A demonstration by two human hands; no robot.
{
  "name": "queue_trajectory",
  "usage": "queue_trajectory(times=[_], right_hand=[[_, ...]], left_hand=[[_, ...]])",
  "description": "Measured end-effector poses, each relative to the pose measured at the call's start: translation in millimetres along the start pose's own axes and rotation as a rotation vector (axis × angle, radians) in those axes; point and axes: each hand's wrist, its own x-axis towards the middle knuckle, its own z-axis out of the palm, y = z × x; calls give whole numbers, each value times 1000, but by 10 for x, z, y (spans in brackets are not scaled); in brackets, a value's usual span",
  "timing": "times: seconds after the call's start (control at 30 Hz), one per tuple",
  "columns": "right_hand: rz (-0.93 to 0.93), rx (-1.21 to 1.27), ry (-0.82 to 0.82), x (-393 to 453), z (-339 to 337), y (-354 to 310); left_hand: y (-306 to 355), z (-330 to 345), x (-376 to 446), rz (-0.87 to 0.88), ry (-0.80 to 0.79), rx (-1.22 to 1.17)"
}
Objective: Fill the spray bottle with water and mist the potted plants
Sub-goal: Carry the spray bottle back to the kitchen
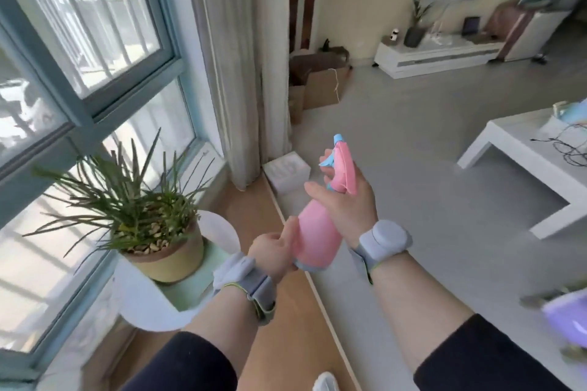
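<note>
A pink spray bottle [317, 232] with a pink and light blue trigger head is held in front of me, tilted with its nozzle pointing up and away. My right hand [344, 200] grips its neck, fingers by the trigger. My left hand [274, 251] holds the bottle's lower body from the left. A potted plant [143, 213] with long thin green leaves sits in a tan pot on a small white round stand [149, 298] by the window, to the left of the bottle. A second, dark potted plant [416, 25] stands on the far low cabinet.
Tall windows [79, 41] and a pale curtain [235, 57] line the left. A white low table [533, 165] with cables stands at right. Cardboard boxes [320, 82] and a white box [287, 171] sit on the grey floor. A purple object [568, 317] blurs at lower right.
</note>
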Motion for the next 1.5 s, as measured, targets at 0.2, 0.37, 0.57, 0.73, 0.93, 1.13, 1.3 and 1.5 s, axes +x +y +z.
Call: queue_trajectory(times=[0.2, 0.37, 0.57, 0.73, 0.93, 1.13, 1.3, 1.5], right_hand=[[-37, -20, 78, 670, -892, 67], [-61, -68, 260, 1269, -1681, 157], [-29, -89, 430, 1819, -2152, 240], [-24, -152, 560, 2430, -2409, 309], [-27, -130, 715, 3282, -2576, 360], [-9, -113, 856, 4043, -2702, 430], [-3, -124, 906, 4615, -2892, 598], [-38, -141, 933, 5333, -3263, 965]], left_hand=[[691, 850, 370, 55, -102, 6], [1351, 1734, 657, 67, -262, 16], [1873, 2279, 1012, 164, -373, 59], [2360, 2685, 1486, 194, -475, 66], [3004, 3092, 2306, 265, -605, 124], [3597, 3408, 2944, 331, -679, 211], [3934, 3787, 3373, 322, -734, 238], [4267, 4405, 3943, 380, -760, 270]])
